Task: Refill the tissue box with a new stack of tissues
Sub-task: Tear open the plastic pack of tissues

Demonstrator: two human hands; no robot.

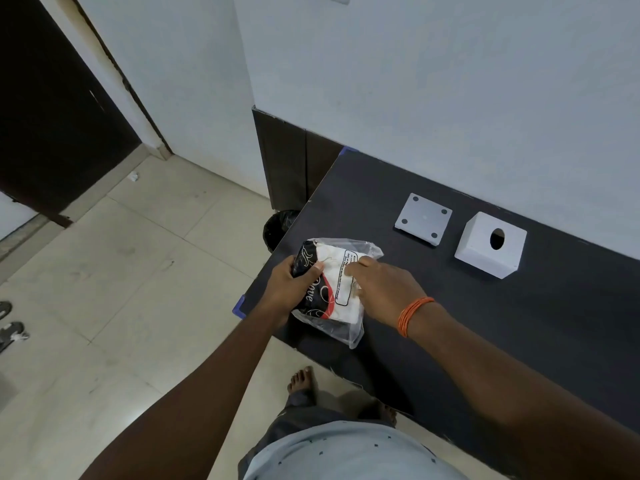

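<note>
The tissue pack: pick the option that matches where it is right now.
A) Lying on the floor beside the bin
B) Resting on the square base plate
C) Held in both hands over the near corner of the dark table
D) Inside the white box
C: the left hand and right hand both grip the tissue pack over the table corner, apart from the white box and base plate.

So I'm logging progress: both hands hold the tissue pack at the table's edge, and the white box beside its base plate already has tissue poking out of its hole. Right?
Not quite: the head view shows the box's hole dark, with no tissue. The rest holds: left hand and right hand hold the pack, base plate beside the box.
</note>
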